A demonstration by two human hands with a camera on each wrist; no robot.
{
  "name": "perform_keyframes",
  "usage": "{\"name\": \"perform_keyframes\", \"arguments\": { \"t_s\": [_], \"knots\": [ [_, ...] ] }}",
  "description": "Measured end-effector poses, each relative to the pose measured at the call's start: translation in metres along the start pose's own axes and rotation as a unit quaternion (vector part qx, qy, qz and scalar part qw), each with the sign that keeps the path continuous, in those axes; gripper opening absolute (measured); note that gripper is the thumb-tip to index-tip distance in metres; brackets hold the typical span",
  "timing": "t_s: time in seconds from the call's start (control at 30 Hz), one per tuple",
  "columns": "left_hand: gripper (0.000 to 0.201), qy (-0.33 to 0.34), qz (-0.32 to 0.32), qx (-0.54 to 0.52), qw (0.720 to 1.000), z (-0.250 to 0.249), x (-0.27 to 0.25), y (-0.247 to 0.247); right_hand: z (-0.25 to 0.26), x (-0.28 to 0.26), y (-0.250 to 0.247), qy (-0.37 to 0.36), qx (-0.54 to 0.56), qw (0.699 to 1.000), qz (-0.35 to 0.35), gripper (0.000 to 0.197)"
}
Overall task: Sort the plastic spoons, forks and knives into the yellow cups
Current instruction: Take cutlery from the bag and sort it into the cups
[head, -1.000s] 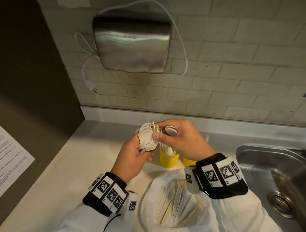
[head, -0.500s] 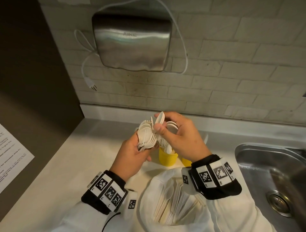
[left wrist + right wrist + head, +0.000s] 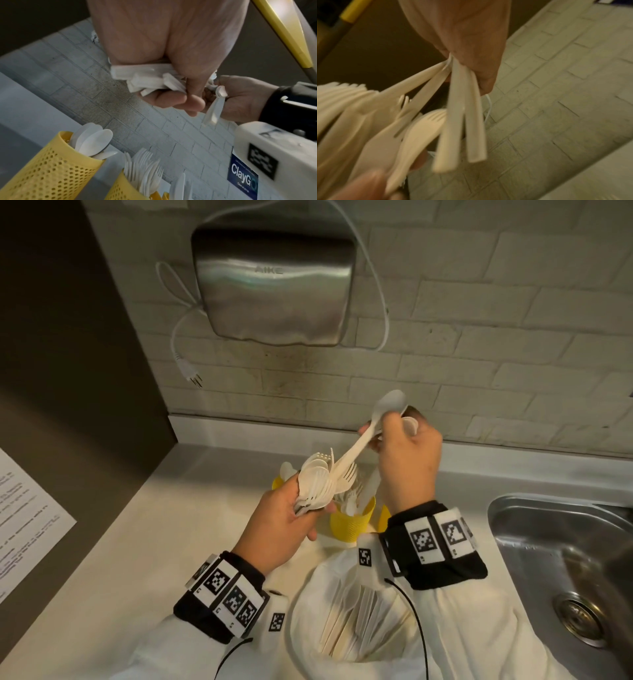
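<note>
Head view: left hand (image 3: 284, 529) grips a mixed bundle (image 3: 317, 484) above the cups (image 3: 351, 523), heads fanned for selection. Right hand (image 3: 407, 453), behind the cups, pinches spoons (image 3: 370, 433), likely batching them for the spoon cup (image 3: 51, 167).

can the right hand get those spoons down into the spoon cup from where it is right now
Probably not directly. The right hand holds spoons high, and the left hand with its cutlery bundle sits over the spoon cup; it would need to go around.
</note>
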State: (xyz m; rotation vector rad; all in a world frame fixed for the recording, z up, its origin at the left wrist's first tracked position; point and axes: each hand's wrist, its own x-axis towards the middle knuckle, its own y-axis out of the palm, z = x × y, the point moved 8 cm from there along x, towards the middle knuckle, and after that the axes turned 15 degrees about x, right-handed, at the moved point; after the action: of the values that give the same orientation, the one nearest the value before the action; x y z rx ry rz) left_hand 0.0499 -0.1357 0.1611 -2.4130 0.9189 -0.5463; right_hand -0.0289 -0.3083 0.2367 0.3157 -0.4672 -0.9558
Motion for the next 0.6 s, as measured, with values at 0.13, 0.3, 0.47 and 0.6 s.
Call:
{"name": "perform_keyframes", "arguments": {
  "t_s": [0.13, 0.3, 0.47, 0.6],
  "knots": [
    [0.025, -0.004, 0.008, 0.003, 1.0, 0.001, 0.0, 0.002, -0.006, 0.01, -0.004, 0.061, 0.195, 0.977, -0.058, 0.009],
    [0.034, -0.016, 0.017, 0.004, 1.0, 0.004, -0.001, 0.004, -0.001, 0.02, -0.002, 0.083, 0.261, 0.961, -0.036, 0.008],
    [0.036, -0.017, 0.029, 0.016, 0.999, 0.008, -0.002, 0.008, 0.004, 0.027, -0.005, 0.06, 0.245, 0.968, -0.017, 0.018],
    [0.031, -0.024, 0.03, 0.019, 0.999, 0.012, -0.002, 0.01, 0.001, 0.027, -0.01, 0.075, 0.26, 0.963, -0.009, 0.028]
  ]
}}
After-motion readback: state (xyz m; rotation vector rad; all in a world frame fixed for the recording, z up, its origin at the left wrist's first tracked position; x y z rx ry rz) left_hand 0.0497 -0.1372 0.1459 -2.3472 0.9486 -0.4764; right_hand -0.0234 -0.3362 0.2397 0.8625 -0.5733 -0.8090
